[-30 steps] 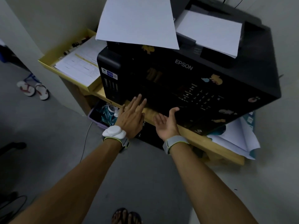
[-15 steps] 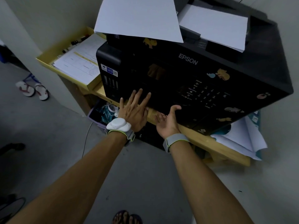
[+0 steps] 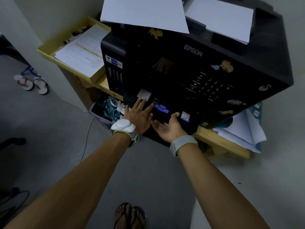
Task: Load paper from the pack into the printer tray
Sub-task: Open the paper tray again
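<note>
A black Epson printer (image 3: 189, 63) stands on a low wooden shelf (image 3: 222, 142). Its bottom paper tray (image 3: 191, 125) is slid partly out at the front, showing a blue-purple paper guide (image 3: 161, 109) and a bit of white paper (image 3: 143, 95) inside. My left hand (image 3: 138, 114) lies flat on the tray's left part, fingers spread. My right hand (image 3: 168, 128) is palm up, fingers under the tray front and thumb on its top edge. A loose white sheet (image 3: 143, 12) and a stack of white paper (image 3: 219, 19) rest on top of the printer.
A yellow box of printed forms (image 3: 79, 55) sits left of the printer. A purple bin of clutter (image 3: 105, 111) is under the shelf. Loose papers (image 3: 242, 129) hang off the shelf's right end. Sandals (image 3: 31, 83) and a cable (image 3: 87, 138) lie on the floor.
The tray has come out of the printer front, exposing the blue-purple guide and paper. My left hand now rests on it and my right hand grips its front.
</note>
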A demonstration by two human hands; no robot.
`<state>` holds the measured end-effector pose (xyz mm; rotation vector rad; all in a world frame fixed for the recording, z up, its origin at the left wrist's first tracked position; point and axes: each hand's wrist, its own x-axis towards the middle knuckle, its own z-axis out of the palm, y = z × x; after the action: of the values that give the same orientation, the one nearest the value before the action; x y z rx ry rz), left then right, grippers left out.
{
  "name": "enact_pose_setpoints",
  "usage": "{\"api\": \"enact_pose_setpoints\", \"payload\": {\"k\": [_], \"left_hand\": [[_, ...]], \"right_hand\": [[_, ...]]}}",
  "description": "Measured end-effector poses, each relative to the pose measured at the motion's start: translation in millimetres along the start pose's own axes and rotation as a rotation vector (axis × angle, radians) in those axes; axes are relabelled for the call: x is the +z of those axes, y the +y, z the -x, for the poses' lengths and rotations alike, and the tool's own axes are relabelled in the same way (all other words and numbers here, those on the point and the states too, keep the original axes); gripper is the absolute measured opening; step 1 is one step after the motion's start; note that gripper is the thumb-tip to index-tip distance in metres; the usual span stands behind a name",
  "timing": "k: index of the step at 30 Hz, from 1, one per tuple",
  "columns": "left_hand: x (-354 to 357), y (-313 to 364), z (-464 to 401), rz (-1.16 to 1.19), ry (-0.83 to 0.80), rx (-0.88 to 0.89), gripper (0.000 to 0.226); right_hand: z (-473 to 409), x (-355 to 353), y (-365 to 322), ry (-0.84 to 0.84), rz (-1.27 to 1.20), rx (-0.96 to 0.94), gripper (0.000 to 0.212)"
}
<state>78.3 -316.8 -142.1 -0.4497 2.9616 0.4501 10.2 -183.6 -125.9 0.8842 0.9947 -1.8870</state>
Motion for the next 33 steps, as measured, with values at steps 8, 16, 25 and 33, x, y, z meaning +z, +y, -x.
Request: {"api": "enact_pose_setpoints", "payload": {"k": [8, 16, 25, 33], "left_hand": [[-13.0, -1.9, 10.4, -0.105, 0.093, 0.083, 0.048], [-22.2, -0.6, 27.5, -0.146, 0.044, 0.087, 0.040], [-23.4, -21.4, 68.1, -0.277, -0.036, 0.135, 0.059], [-25.8, -28.1, 100.8, -0.351, -0.051, 0.144, 0.050]], "right_hand": [[37.6, -34.0, -22.9, 0.193, 1.428, -0.780, 0.019], [34.8, -59.8, -13.8, 0.268, 2.443, -1.109, 0.044], [47.0, -73.5, 2.3, -0.047, 2.531, -1.094, 0.053], [57.6, -84.9, 25.5, -0.143, 2.458, -1.120, 0.054]]}}
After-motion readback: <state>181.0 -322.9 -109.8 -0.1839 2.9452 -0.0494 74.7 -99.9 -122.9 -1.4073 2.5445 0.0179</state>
